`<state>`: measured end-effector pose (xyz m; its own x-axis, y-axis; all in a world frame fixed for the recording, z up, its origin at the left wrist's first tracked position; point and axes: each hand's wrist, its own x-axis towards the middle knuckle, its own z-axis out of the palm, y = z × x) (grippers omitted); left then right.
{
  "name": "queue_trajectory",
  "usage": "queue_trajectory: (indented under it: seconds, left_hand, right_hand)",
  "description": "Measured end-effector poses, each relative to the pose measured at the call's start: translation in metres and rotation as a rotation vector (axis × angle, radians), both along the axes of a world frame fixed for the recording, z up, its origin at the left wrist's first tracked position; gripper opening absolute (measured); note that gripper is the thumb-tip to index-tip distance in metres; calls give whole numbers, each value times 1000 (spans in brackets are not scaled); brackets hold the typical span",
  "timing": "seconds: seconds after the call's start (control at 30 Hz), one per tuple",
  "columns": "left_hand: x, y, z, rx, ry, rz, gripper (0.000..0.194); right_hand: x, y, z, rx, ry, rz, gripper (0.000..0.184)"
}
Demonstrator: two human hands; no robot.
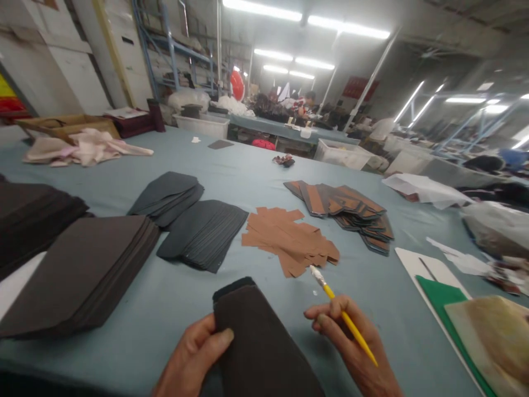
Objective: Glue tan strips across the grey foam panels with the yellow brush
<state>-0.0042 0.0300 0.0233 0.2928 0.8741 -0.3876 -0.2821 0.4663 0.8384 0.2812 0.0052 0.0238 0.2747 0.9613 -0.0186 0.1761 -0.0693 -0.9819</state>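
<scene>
My left hand (pixel 198 353) grips the left edge of a dark brown fabric piece (pixel 260 342), thumb on top, with a darker layer showing at its far end. In my right hand (pixel 351 342) is a yellow-handled brush (pixel 351 325), its whitish tip pointing away from me toward a heap of tan strips (pixel 285 237). The brush is apart from the dark piece. Beyond my left hand lies a fanned stack of dark grey pieces (pixel 206 231). Farther right sits a pile of grey pieces with brown strips on them (pixel 347 209).
Thick stacks of dark brown pieces (pixel 82 264) fill the left side. To the right, a white board (pixel 413 264) bears a green sheet (pixel 442 303) and a stained yellowish sheet (pixel 491 336). Pale cloth scraps (pixel 86 146) and a cardboard box (pixel 70 127) stand at the far left.
</scene>
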Motion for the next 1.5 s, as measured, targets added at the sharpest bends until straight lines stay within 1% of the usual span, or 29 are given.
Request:
queue_trajectory:
  seconds: [0.07,0.13,0.23,0.37,0.53,0.7,0.83,0.93,1.07,1.2,1.37,1.5]
  left_hand:
    - [6,3,9,-20,-58,-57,54]
    - [9,5,12,-47,-89,-115,56]
    - [12,8,10,-42,-100,-172,57]
    - [13,14,8,-2,-71,-228,58]
    - [12,18,10,-27,-64,-281,62]
    - [14,20,15,-59,-69,-310,63]
    - [16,22,14,-77,-94,-339,60]
    - [18,24,15,-85,-126,-340,58]
    - [18,25,17,-79,-133,-324,55]
    - [17,25,17,-89,-146,-283,51]
    - [17,26,12,-125,-179,-102,52]
    - [16,25,13,-98,-181,70,54]
  right_hand:
    - [6,5,7,-16,-54,91,43]
    - [7,10,13,-37,-95,149,41]
    - [-1,17,23,-76,-116,200,39]
    - [-17,29,34,-128,-92,329,38]
    - [-23,49,46,-153,-80,424,41]
    - [-27,66,61,-210,-57,558,43]
    - [-32,76,70,-218,-145,650,37]
    - [-35,80,73,-224,-231,708,30]
    - [-37,79,72,-205,-277,678,25]
    - [-34,73,63,-166,-234,580,27]
    - [-31,64,49,-149,-157,439,40]
    - [-32,51,43,-147,-107,367,47]
